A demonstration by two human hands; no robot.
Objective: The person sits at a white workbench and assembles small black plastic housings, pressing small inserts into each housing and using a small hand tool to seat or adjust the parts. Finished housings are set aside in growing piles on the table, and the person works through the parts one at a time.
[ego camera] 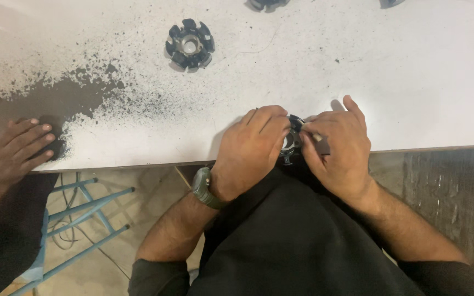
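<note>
At the white table's (357,66) near edge, the left hand (250,148) and right hand (338,145) both grip a small black toothed metal ring (291,143). It looks stiff, fairly heavy, best pinched by its rim.

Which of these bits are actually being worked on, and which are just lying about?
In hand: black ring part, held by left hand and right hand.
Lying about: second ring part, two cut-off parts at the far edge, another person's hand.
</note>
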